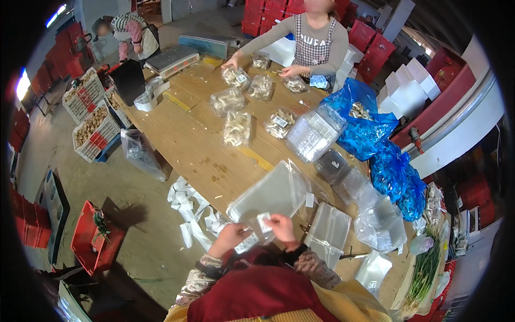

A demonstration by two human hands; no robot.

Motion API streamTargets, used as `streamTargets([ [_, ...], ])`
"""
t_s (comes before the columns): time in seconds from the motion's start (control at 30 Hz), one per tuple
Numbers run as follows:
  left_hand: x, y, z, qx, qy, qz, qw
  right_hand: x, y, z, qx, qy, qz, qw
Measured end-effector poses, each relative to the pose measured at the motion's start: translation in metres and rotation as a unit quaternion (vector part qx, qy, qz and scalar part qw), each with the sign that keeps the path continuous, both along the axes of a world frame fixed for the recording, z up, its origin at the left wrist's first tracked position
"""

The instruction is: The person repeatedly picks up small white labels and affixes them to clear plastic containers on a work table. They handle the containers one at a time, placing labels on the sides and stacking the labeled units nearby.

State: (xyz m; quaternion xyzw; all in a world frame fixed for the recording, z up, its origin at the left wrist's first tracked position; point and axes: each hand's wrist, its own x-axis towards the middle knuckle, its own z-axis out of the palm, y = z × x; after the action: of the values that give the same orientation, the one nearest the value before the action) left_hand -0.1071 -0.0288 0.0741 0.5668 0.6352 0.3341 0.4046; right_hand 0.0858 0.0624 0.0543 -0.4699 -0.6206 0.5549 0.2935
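My left hand (229,239) grips a strip of printed white labels (246,244) in front of my body. Between the fingertips of my right hand (282,228) is a single white label (263,222), held just above the table's near edge. Directly beyond both hands lies a stack of clear plastic bags (268,194). A second pile of clear film bags (330,227) is to the right of my right hand. Packs of mushrooms wrapped in clear plastic (237,129) sit farther up the cardboard-topped table (181,137).
Across the table a person in a checked apron (314,48) handles packs. Clear trays (316,133) and blue plastic bags (364,124) line the right side, with green onions (422,265) nearer. Used label backing (189,209) hangs at left. A scale (173,60) stands far left.
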Motion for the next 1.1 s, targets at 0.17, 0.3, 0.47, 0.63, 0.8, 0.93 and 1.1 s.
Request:
streamTargets([
  [0.17,-0.015,-0.006,-0.003,-0.059,-0.081,0.118,0.988,0.017,0.061,-0.040,0.144,-0.347,0.026,0.926],
  [0.3,-0.018,-0.006,0.001,0.185,-0.130,0.150,0.963,0.032,0.073,-0.042,0.240,-0.375,-0.023,0.895],
  [0.47,-0.013,-0.005,0.001,0.004,-0.182,0.203,0.962,0.033,0.033,-0.040,0.419,-0.225,0.110,0.873],
  [0.63,-0.013,0.006,-0.002,0.006,-0.158,0.185,0.970,0.038,0.045,-0.066,0.123,-0.079,0.065,0.987],
  [0.8,-0.016,0.009,-0.013,-0.032,-0.171,0.199,0.964,0.079,0.094,-0.038,0.143,0.198,-0.359,0.901],
  [0.93,-0.011,0.014,-0.022,-0.050,-0.163,0.161,0.972,0.069,0.072,0.001,0.304,-0.039,-0.246,0.919],
  [1.1,0.002,0.024,-0.022,0.083,-0.115,0.006,0.990,-0.005,0.023,-0.009,-0.048,0.027,0.190,0.980],
])
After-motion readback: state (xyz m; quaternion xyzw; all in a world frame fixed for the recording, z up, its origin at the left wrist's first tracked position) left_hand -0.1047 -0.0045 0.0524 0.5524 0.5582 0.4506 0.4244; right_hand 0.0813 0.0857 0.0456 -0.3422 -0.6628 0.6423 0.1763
